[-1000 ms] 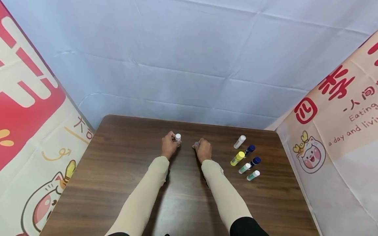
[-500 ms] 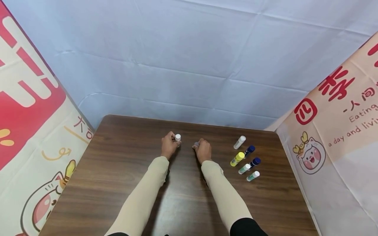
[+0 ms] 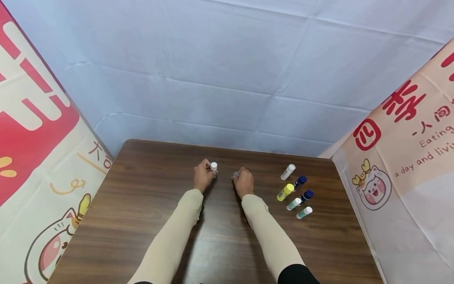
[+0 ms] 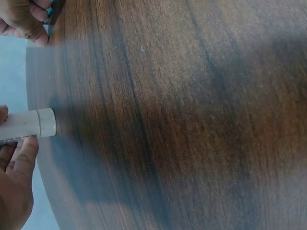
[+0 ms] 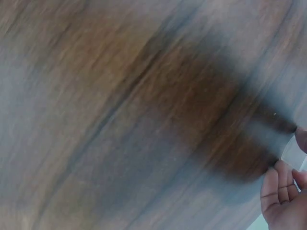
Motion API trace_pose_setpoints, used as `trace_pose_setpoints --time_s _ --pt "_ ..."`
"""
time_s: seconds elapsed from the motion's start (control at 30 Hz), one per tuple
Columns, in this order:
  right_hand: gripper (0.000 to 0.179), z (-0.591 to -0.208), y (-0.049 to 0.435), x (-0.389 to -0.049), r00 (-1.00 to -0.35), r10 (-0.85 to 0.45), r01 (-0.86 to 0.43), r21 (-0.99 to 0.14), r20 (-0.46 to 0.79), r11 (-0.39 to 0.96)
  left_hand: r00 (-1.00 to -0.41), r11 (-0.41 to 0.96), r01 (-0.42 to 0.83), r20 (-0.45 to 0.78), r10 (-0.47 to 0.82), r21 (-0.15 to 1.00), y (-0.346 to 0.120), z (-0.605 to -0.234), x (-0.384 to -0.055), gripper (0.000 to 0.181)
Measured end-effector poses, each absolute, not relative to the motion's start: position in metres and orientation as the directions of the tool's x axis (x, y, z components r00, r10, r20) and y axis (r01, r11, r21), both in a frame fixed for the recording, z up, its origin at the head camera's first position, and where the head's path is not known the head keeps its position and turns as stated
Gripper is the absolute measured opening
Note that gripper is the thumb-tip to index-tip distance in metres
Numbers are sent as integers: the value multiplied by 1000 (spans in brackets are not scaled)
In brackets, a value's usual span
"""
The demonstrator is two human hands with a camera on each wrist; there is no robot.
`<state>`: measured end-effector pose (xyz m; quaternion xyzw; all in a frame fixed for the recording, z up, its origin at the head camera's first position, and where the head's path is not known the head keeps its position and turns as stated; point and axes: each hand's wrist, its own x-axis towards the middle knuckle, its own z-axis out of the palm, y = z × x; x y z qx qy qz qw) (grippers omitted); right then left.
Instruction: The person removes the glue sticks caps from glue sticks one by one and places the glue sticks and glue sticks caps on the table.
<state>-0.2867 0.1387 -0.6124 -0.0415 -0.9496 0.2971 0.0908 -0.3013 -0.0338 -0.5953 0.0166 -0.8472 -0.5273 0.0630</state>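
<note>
My left hand (image 3: 203,175) holds a white glue stick (image 3: 214,166) upright near the back of the table. In the left wrist view, thumb and fingers grip the white tube (image 4: 21,125) from both sides, with small print along it and a ringed end near the wood. A short way to the right, my right hand (image 3: 244,182) pinches a small greyish, see-through piece (image 3: 236,174). The right wrist view shows a clear edge (image 5: 291,154) of it between fingertips and thumb; its kind cannot be made out. A gap separates the two hands.
To the right stand several glue sticks: a white one (image 3: 288,172), a yellow one (image 3: 285,192), dark blue ones (image 3: 306,195) and white-capped green ones (image 3: 304,212). Brown wooden table (image 3: 149,228) lies under everything. A pale cloth (image 3: 227,79) hangs behind, with printed banners (image 3: 408,189) at both sides.
</note>
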Motion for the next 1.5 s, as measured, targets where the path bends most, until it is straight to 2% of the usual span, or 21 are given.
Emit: trace_pose_setpoints --time_s 0.23,0.37,0.5,0.6,0.73,1.17,1.33,1.5 --pt "34 -606 140 -286 -984 121 35 -517 133 855 -992 439 37 86 -93 898 -32 -596 -301 27" --pt "29 -587 145 -288 -988 87 18 -472 125 881 -991 432 38 88 -97 901 -32 -596 -301 28" --pt "31 -562 156 -292 -991 55 0 -410 124 912 -991 432 41 91 -95 901 -33 -596 -302 28" --pt "35 -546 169 -295 -989 37 -14 -342 142 940 -991 433 46 97 -96 900 -33 -596 -302 28" --pt "28 -529 191 -298 -982 26 -27 -278 187 960 -990 433 55 106 -96 900 -34 -595 -301 27" --pt "18 -503 270 -299 -962 89 33 -212 259 977 -989 450 67 120 -90 890 -36 -600 -301 27" --pt "23 -504 290 -298 -966 130 83 -209 224 974 -987 443 78 131 -90 893 -36 -598 -301 27" --pt "30 -509 302 -296 -978 179 162 -152 105 975 -987 446 77 130 -90 892 -35 -597 -300 27"
